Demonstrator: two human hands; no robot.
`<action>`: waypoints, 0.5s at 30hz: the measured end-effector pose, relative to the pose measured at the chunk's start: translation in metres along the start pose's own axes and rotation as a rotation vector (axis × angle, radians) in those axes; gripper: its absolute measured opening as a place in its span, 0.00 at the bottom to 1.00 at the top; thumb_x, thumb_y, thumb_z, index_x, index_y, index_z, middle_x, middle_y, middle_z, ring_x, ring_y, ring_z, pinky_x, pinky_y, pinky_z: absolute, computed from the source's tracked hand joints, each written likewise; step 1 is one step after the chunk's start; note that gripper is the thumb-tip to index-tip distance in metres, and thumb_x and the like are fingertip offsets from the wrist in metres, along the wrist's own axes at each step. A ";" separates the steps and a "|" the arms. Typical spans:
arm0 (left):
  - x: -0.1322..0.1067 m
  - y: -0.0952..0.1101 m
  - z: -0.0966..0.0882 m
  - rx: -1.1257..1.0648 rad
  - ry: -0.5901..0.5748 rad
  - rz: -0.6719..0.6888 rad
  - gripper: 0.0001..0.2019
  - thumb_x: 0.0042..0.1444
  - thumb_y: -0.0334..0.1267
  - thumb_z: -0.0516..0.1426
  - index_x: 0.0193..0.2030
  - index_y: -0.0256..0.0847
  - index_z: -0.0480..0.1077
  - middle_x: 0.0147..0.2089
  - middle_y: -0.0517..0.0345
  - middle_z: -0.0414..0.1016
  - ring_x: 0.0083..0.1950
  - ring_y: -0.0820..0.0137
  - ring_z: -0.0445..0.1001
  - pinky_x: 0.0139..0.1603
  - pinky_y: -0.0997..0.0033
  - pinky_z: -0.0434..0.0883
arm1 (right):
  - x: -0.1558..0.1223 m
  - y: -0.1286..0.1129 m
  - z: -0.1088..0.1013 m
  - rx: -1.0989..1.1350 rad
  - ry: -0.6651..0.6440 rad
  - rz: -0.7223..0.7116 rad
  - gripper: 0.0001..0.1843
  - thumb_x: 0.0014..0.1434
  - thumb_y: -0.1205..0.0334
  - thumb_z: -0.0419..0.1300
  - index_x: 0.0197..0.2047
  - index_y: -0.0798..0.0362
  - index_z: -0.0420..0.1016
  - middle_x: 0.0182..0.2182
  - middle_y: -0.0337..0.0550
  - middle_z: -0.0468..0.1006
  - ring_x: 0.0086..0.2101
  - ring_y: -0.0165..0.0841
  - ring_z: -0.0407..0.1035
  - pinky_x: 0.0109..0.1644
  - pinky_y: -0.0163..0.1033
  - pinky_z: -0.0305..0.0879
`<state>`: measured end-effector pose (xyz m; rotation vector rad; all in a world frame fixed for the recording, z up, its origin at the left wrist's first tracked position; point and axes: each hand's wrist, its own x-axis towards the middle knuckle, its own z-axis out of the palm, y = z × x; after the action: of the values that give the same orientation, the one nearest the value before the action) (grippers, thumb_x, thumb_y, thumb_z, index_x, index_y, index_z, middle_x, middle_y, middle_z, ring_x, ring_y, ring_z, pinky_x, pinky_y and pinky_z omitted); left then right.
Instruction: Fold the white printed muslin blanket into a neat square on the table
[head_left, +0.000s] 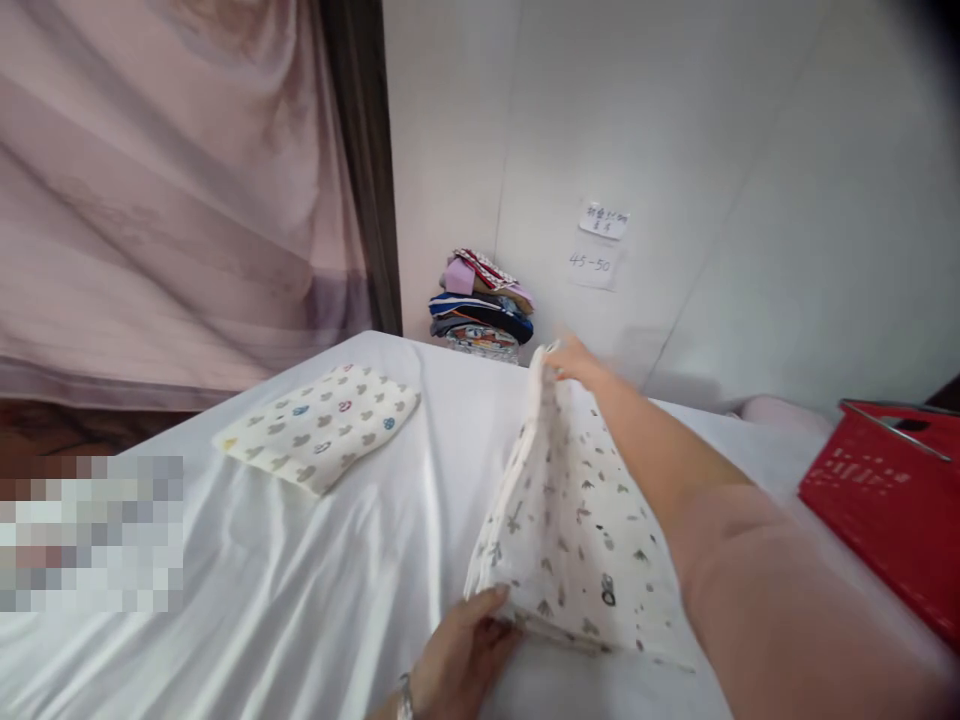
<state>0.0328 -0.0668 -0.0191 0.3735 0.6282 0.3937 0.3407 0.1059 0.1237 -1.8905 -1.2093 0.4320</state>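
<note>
A white cloth with small dark printed figures (pixel 600 540) lies partly folded on the bed, its left side lifted into an upright fold. My left hand (pixel 469 645), with a bracelet at the wrist, pinches the near corner of that raised edge. At the far end of the same edge, my right hand (pixel 570 358) grips the other corner, its fingers somewhat blurred. Off to the left rests a folded cream cloth with grey, blue and red motifs (pixel 322 425), apart from both hands.
A white sheet (pixel 262 550) covers the bed, wrinkled on the left. Folded clothes (pixel 484 305) are stacked beyond its far edge by the wall. A red basket (pixel 885 500) stands at the right. Two paper notes (pixel 596 250) hang on the wall; a pink curtain (pixel 172 200) drapes at left.
</note>
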 end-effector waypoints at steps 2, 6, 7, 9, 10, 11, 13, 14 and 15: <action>0.002 0.002 -0.025 -0.045 0.002 -0.061 0.19 0.49 0.41 0.58 0.47 0.36 0.70 0.55 0.50 0.69 0.60 0.62 0.62 0.62 0.66 0.58 | -0.006 0.008 0.053 0.016 -0.161 -0.025 0.39 0.48 0.61 0.64 0.62 0.53 0.55 0.41 0.46 0.76 0.36 0.34 0.70 0.34 0.37 0.70; -0.001 0.012 -0.051 -0.018 -0.110 -0.155 0.21 0.47 0.46 0.58 0.46 0.38 0.72 0.58 0.55 0.66 0.63 0.63 0.57 0.62 0.70 0.57 | -0.039 0.042 0.087 -0.026 -0.280 -0.038 0.26 0.47 0.62 0.64 0.51 0.52 0.70 0.39 0.43 0.77 0.39 0.35 0.70 0.44 0.39 0.68; -0.003 0.017 -0.053 -0.008 -0.119 -0.150 0.21 0.46 0.47 0.58 0.46 0.38 0.72 0.58 0.55 0.66 0.63 0.63 0.56 0.62 0.69 0.57 | -0.049 0.054 0.081 -0.047 -0.265 -0.026 0.24 0.47 0.63 0.63 0.50 0.52 0.71 0.41 0.43 0.77 0.42 0.36 0.70 0.48 0.41 0.66; -0.008 0.028 -0.053 0.014 -0.101 -0.088 0.21 0.46 0.47 0.58 0.46 0.41 0.72 0.58 0.58 0.66 0.63 0.63 0.57 0.62 0.68 0.57 | -0.073 0.083 0.057 -0.091 -0.214 0.020 0.23 0.48 0.62 0.61 0.50 0.52 0.71 0.46 0.46 0.74 0.46 0.39 0.68 0.51 0.43 0.63; -0.010 0.034 -0.052 0.032 -0.085 -0.046 0.20 0.46 0.47 0.58 0.46 0.43 0.72 0.57 0.59 0.67 0.62 0.64 0.58 0.62 0.68 0.57 | -0.086 0.100 0.041 -0.116 -0.173 0.050 0.24 0.49 0.61 0.59 0.51 0.52 0.70 0.49 0.47 0.72 0.49 0.41 0.66 0.53 0.45 0.61; -0.011 0.039 -0.051 0.060 -0.073 -0.011 0.20 0.47 0.47 0.58 0.46 0.44 0.71 0.57 0.59 0.67 0.62 0.64 0.59 0.62 0.67 0.57 | -0.101 0.117 0.025 -0.145 -0.128 0.082 0.25 0.50 0.60 0.58 0.52 0.53 0.69 0.52 0.50 0.69 0.52 0.44 0.63 0.54 0.47 0.59; -0.013 0.047 -0.045 0.144 -0.065 0.025 0.19 0.50 0.48 0.56 0.47 0.43 0.70 0.56 0.56 0.68 0.60 0.64 0.62 0.61 0.66 0.58 | -0.134 0.152 -0.004 -0.249 0.012 0.201 0.26 0.49 0.57 0.57 0.52 0.55 0.68 0.55 0.52 0.66 0.54 0.47 0.60 0.55 0.48 0.58; -0.012 0.050 -0.042 0.195 -0.061 0.022 0.20 0.51 0.48 0.56 0.47 0.41 0.70 0.54 0.53 0.69 0.58 0.63 0.64 0.60 0.65 0.58 | -0.151 0.168 -0.015 -0.302 0.067 0.280 0.27 0.48 0.57 0.57 0.52 0.56 0.68 0.54 0.52 0.66 0.53 0.47 0.61 0.56 0.47 0.58; -0.011 0.051 -0.038 0.249 -0.054 0.009 0.21 0.51 0.49 0.56 0.48 0.39 0.69 0.52 0.51 0.71 0.56 0.62 0.66 0.59 0.64 0.60 | -0.168 0.181 -0.024 -0.303 0.060 0.346 0.28 0.49 0.56 0.56 0.54 0.56 0.67 0.52 0.52 0.68 0.51 0.45 0.63 0.54 0.46 0.59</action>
<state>-0.0113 -0.0198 -0.0194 0.6226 0.6247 0.3135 0.3816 -0.0852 -0.0287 -2.3710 -0.9481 0.3865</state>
